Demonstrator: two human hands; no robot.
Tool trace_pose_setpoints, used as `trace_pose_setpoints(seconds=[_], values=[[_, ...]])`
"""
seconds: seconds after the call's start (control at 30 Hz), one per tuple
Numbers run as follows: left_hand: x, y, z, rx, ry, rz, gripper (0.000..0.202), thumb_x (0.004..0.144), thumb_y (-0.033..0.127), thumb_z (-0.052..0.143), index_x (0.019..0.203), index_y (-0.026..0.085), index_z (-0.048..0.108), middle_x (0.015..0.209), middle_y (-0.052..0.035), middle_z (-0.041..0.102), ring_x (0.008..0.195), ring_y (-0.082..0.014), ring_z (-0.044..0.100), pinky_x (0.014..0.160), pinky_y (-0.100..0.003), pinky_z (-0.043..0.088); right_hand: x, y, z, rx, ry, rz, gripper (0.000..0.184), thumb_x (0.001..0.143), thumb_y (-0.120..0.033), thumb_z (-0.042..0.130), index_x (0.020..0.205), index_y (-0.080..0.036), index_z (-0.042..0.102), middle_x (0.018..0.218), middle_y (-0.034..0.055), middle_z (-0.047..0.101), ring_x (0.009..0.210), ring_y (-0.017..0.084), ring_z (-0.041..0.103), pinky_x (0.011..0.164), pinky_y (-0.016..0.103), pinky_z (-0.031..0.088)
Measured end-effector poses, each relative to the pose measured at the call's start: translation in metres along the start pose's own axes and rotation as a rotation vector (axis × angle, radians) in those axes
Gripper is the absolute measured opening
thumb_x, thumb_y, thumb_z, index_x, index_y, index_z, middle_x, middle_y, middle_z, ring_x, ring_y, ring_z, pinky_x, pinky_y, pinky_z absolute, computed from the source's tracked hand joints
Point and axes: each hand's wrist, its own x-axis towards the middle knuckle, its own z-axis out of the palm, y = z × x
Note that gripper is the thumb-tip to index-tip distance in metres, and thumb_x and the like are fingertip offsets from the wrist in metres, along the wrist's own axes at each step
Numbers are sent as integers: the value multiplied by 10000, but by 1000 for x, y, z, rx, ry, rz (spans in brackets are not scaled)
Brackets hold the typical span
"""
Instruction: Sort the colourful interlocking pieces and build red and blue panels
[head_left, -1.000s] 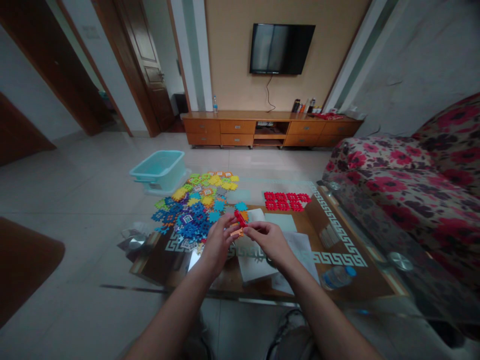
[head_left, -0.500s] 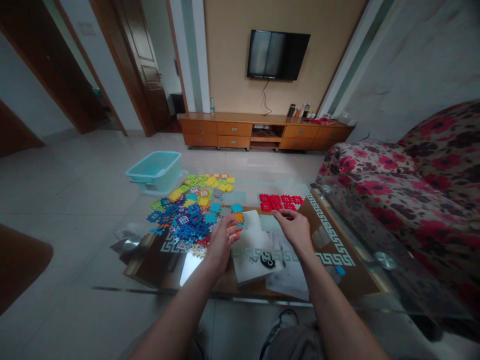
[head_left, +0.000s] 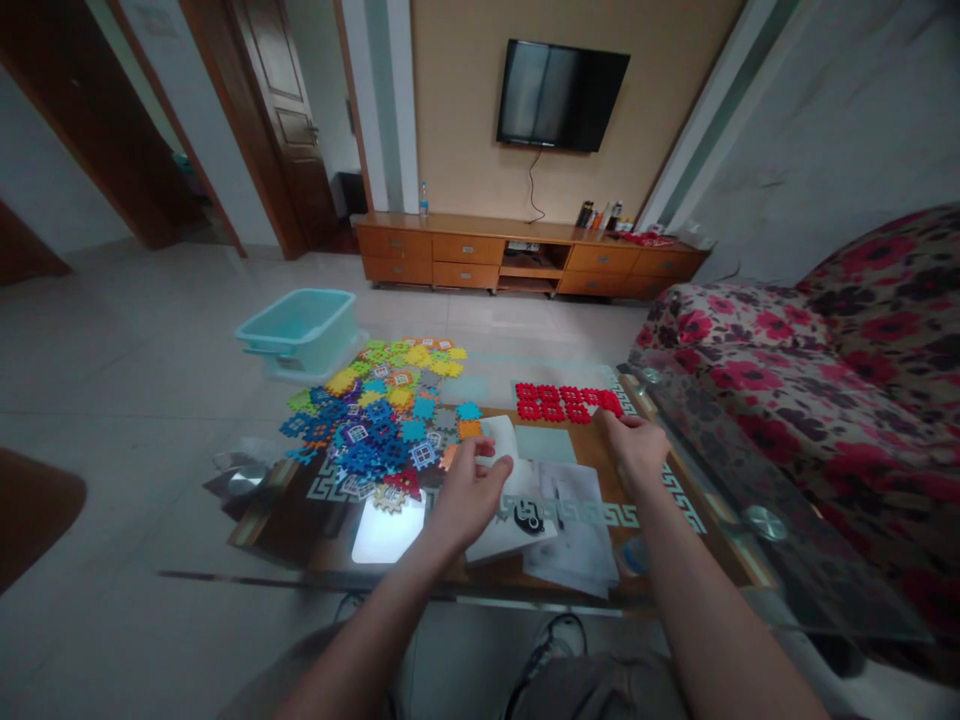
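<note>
My right hand [head_left: 637,442] reaches to the right end of a flat row of red interlocking tiles [head_left: 559,402] on the glass table [head_left: 712,520]. Its fingers are curled down onto the last red tile [head_left: 611,403]. My left hand [head_left: 471,492] hovers lower, by a white booklet [head_left: 517,520], with its fingers curled; what it holds is hidden. Just left of it lies a mixed pile of blue, yellow, orange and green tiles [head_left: 375,420].
A teal plastic basin [head_left: 300,330] stands on the floor beyond the table. Loose papers [head_left: 574,520] lie under my arms. A flowered sofa [head_left: 810,380] runs along the right. A wooden TV cabinet [head_left: 525,255] and a wall TV [head_left: 562,95] are at the back.
My hands were together holding a red tile. The right hand carried it out to the right end of the red row; the left hand dropped back towards the booklet.
</note>
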Motion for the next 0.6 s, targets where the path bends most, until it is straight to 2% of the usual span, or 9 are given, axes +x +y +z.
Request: trace_pose_setpoints(seconds=[0.17,0.33,0.6], values=[[2,-3,1,-16,-54,-30,299,902,422,528,1122,220,547,1172,-93,602,911,-199,627,825,-330,447,19,14,8,-175,-27,32,535,666,-595,677,947,-153,785,948,220,733,952,386,688,832,455,522],[4,-5,2,-74,-92,-41,314,919,489,486,1037,231,621,1164,-75,601,862,-192,633,759,-303,439,28,23,22,-246,-73,-10,514,686,-591,674,938,-155,775,975,225,715,961,379,681,819,456,528],[2,-6,5,-23,-152,5,398,935,554,429,1036,238,650,1096,-70,613,941,-214,594,799,-301,429,30,30,34,-337,-97,-70,580,721,-575,660,968,-58,754,997,290,683,966,388,676,836,455,529]])
